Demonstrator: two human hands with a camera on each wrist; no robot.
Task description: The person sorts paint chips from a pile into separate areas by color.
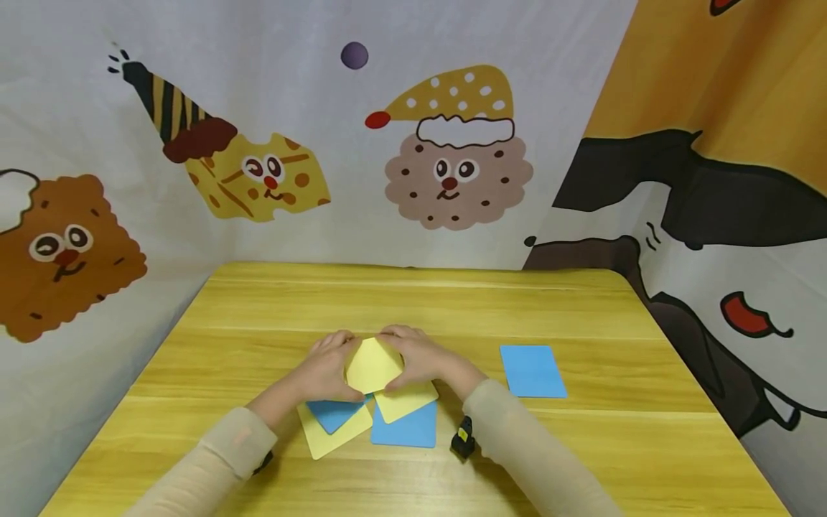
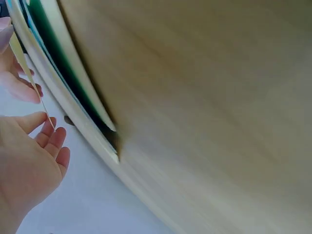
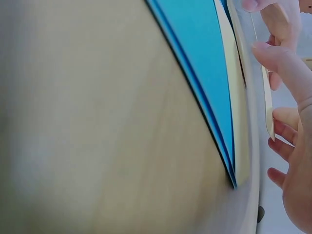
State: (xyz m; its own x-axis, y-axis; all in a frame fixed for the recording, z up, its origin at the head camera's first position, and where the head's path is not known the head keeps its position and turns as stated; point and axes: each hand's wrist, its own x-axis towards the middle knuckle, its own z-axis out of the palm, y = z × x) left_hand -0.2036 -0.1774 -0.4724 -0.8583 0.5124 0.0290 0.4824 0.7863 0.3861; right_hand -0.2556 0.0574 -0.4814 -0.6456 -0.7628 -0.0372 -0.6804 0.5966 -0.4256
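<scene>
A yellow paper sheet (image 1: 373,365) stands lifted above the wooden table (image 1: 413,301), bent into a peaked shape between my two hands. My left hand (image 1: 331,366) pinches its left edge and my right hand (image 1: 418,360) pinches its right edge. The left wrist view shows the left hand (image 2: 34,156) with the sheet's thin edge (image 2: 34,83) between thumb and fingers. In the right wrist view, my right hand (image 3: 292,141) holds the same sheet's edge (image 3: 266,102). Under the hands lie loose sheets: a yellow one (image 1: 329,434), a blue one (image 1: 332,413), another yellow (image 1: 408,401) and another blue (image 1: 405,428).
A single blue sheet (image 1: 533,370) lies apart on the table's right side. A small black device (image 1: 462,436) sits at my right wrist. Cartoon-printed cloth walls (image 1: 452,165) close in the table at the back and both sides.
</scene>
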